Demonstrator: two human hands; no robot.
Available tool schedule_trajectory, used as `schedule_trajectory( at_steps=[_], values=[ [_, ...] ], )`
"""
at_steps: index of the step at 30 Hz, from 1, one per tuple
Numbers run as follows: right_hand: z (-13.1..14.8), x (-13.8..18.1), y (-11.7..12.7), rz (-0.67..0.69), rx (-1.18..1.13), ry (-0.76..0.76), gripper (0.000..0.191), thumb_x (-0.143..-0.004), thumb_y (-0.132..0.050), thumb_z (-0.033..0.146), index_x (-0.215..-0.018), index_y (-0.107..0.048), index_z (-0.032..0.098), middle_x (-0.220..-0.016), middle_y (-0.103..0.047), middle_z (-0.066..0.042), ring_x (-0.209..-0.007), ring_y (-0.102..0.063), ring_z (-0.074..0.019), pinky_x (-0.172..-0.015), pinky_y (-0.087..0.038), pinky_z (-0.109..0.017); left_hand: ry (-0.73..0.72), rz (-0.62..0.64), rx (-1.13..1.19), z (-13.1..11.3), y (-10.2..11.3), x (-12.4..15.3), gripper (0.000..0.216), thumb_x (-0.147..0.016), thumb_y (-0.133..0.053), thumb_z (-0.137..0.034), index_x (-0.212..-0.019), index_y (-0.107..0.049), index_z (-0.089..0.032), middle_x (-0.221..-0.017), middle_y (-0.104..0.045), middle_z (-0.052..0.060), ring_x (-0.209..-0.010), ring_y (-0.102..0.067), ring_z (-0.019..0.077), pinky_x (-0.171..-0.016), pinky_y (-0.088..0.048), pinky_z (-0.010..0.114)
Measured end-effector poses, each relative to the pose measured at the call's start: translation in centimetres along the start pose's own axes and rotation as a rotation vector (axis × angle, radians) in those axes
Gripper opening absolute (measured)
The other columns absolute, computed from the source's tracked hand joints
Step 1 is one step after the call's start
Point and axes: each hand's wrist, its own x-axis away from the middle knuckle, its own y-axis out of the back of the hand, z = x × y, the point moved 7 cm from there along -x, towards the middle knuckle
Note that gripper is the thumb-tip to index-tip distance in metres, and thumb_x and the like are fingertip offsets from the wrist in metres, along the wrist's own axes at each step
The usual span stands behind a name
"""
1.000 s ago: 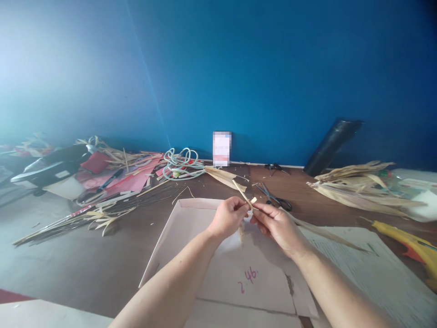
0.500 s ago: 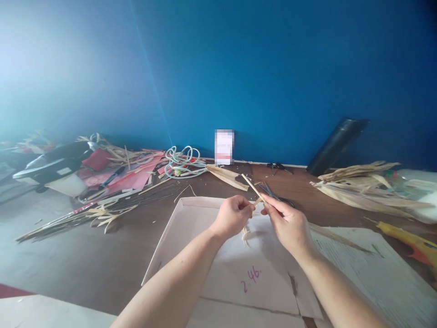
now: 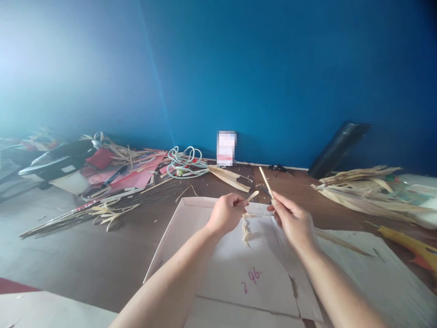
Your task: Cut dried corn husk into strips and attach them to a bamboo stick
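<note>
My left hand is closed, pinching a thin pale husk strip whose end pokes up to the right; a curled bit of husk hangs below it. My right hand is closed on another narrow husk strip that slants up and to the left. The two hands are a little apart, above a flattened white cardboard sheet with pink writing on it.
Scissors lie just behind my hands, a second pair near the wall. Dried corn husks pile at right beside a yellow glue gun. A coiled pale cord, red paper scraps and thin sticks lie at left. A black roll leans on the blue wall.
My hands have pulled apart: the right hand moved right with its strip tilted upright, while the left keeps its own short piece. The curled husk now hangs free below.
</note>
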Motion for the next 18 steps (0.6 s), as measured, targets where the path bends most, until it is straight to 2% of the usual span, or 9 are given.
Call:
schedule_trajectory(
  at_steps=[4, 9, 12, 18],
  values=[
    [0.3, 0.5, -1.4, 0.096, 0.061, 0.054, 0.04, -0.08, -0.057, 0.044, -0.112, -0.066, 0.021, -0.068, -0.067, -0.002, -0.046, -0.047, -0.0107, -0.046, -0.041, -0.023, -0.016, 0.003, -0.14, 0.0, 0.4, -0.1, 0.021, -0.08, -0.046, -0.03, -0.078, -0.064, -0.02, -0.072, -0.066, 0.0, -0.061, -0.054, 0.0109, -0.053, -0.035, 0.02],
    [0.2, 0.6, -1.8, 0.162, 0.128, 0.096, 0.039, -0.083, -0.054, 0.043, -0.112, -0.065, 0.019, -0.069, -0.067, -0.002, -0.047, -0.049, -0.0114, -0.049, -0.042, -0.024, -0.049, -0.068, -0.43, -0.6, 1.3, 0.3, 0.021, -0.08, -0.047, -0.032, -0.07, -0.061, -0.02, -0.069, -0.064, 0.0, -0.061, -0.053, 0.0124, -0.053, -0.032, 0.022],
    [0.2, 0.7, -2.1, 0.202, 0.163, 0.114, 0.038, -0.084, -0.052, 0.043, -0.111, -0.066, 0.02, -0.07, -0.068, -0.002, -0.049, -0.052, -0.0124, -0.051, -0.043, -0.025, -0.016, -0.038, -0.555, -0.4, 1.4, 0.5, 0.02, -0.079, -0.047, -0.033, -0.069, -0.06, -0.021, -0.068, -0.064, 0.0, -0.06, -0.052, 0.0132, -0.053, -0.031, 0.023],
    [0.3, 1.0, -2.4, 0.231, 0.237, 0.133, 0.035, -0.085, -0.05, 0.043, -0.108, -0.066, 0.022, -0.074, -0.07, -0.002, -0.053, -0.057, -0.014, -0.055, -0.044, -0.026, 0.008, 0.009, -0.663, 0.1, 1.4, 0.5, 0.02, -0.079, -0.047, -0.034, -0.067, -0.058, -0.021, -0.07, -0.064, 0.001, -0.062, -0.054, 0.0146, -0.054, -0.031, 0.024]
  ],
)
